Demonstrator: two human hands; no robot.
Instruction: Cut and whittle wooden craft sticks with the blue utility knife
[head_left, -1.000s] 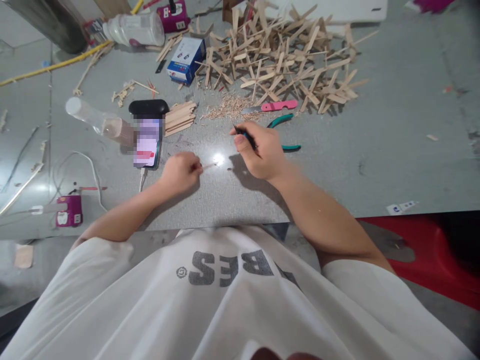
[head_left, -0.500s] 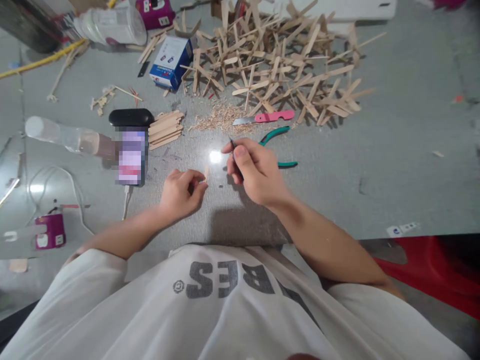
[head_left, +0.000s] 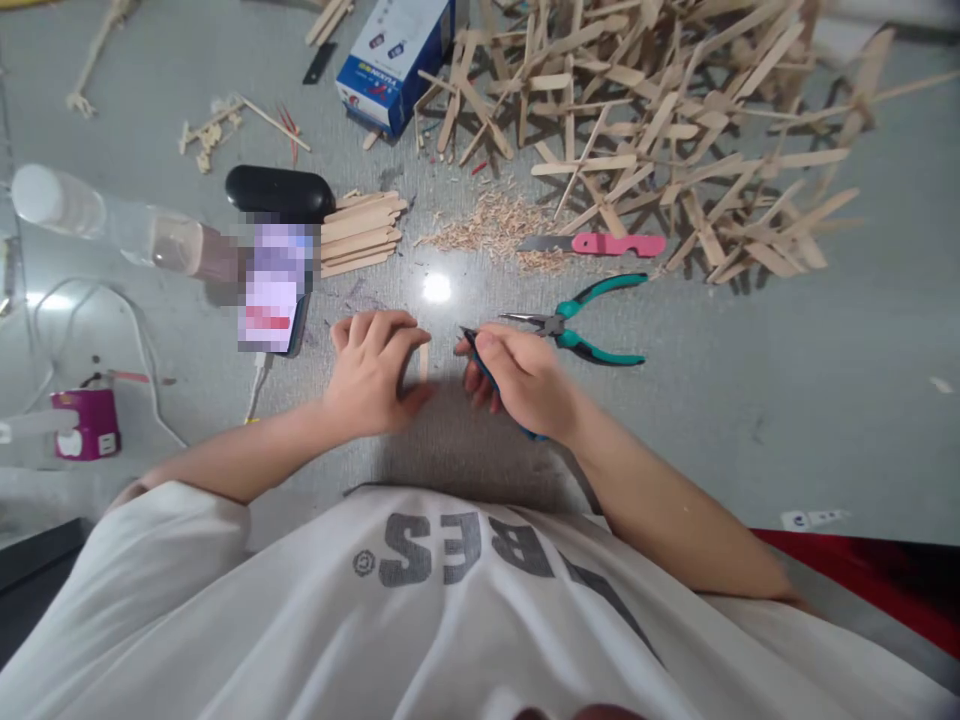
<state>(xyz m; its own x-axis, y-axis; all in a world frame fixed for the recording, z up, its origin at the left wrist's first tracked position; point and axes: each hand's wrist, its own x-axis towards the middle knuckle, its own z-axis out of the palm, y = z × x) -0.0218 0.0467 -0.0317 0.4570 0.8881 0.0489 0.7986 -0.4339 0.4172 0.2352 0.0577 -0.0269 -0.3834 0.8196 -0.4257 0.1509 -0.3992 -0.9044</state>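
Observation:
My left hand (head_left: pixel 375 372) rests on the grey table (head_left: pixel 787 330) with its fingers laid flat over a small wooden stick piece (head_left: pixel 424 362), pressing it down. My right hand (head_left: pixel 517 378) is closed around a dark pen-like tool with a blue body (head_left: pixel 480 362), its tip pointing at the stick piece. The two hands are a few centimetres apart, near the table's front edge.
Green-handled pliers (head_left: pixel 581 325) lie just right of my right hand. Behind them are a pink-handled knife (head_left: pixel 600 244), wood shavings (head_left: pixel 495 222), a big heap of glued sticks (head_left: pixel 645 120), stacked sticks (head_left: pixel 360 235), a phone (head_left: pixel 274 290), a black case (head_left: pixel 279 193) and a blue box (head_left: pixel 394 60).
My head has moved closer to the table. My left hand went from pinching the stick piece to pressing it flat. My right hand drew in towards it with the tool.

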